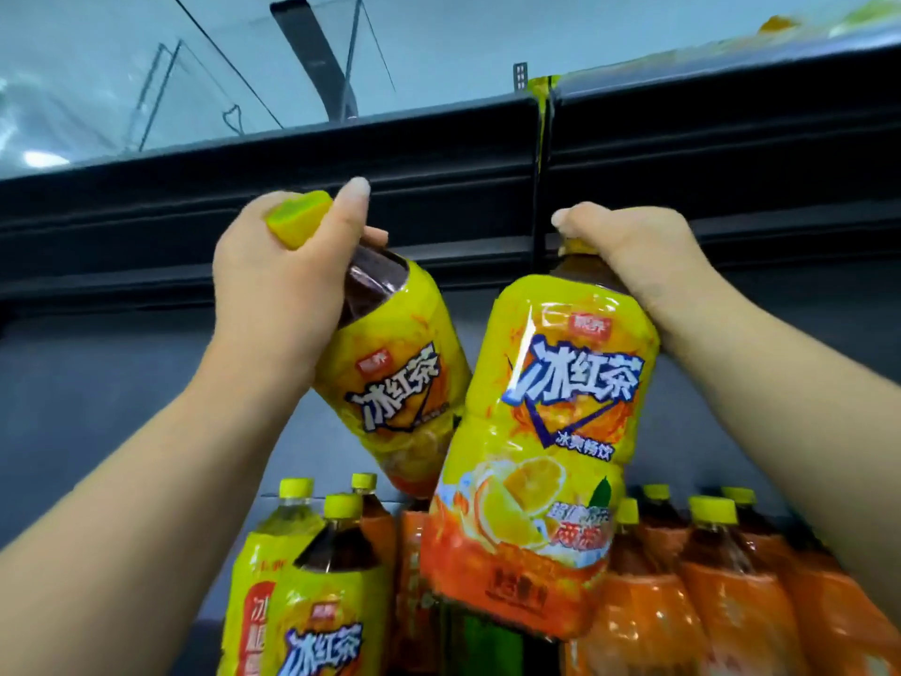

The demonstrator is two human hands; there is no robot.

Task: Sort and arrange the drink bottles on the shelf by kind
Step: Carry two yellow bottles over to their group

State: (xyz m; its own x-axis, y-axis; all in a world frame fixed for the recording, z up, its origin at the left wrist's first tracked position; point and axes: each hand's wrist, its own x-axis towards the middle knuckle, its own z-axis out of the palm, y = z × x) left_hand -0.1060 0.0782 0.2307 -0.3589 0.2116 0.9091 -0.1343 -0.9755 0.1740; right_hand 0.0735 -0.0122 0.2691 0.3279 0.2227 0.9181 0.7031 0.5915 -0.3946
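My left hand (pixel 283 280) grips the neck and yellow cap of a large iced tea bottle (pixel 395 383) with a yellow label, tilted to the right. My right hand (pixel 638 256) is closed over the cap of a second, same-kind iced tea bottle (pixel 546 461), which hangs nearly upright in front. Both bottles are lifted above the shelf row and almost touch at mid-height. Below stand more yellow-label tea bottles (pixel 317 597) at the left and orange-label bottles (pixel 721 602) at the right.
A dark shelf edge (pixel 439 187) with price rails runs across above the hands. A yellow strip (pixel 541 114) marks a joint in it. A clear plastic divider (pixel 312 61) stands on the upper shelf. A dark grey back panel (pixel 97 407) lies behind the bottles.
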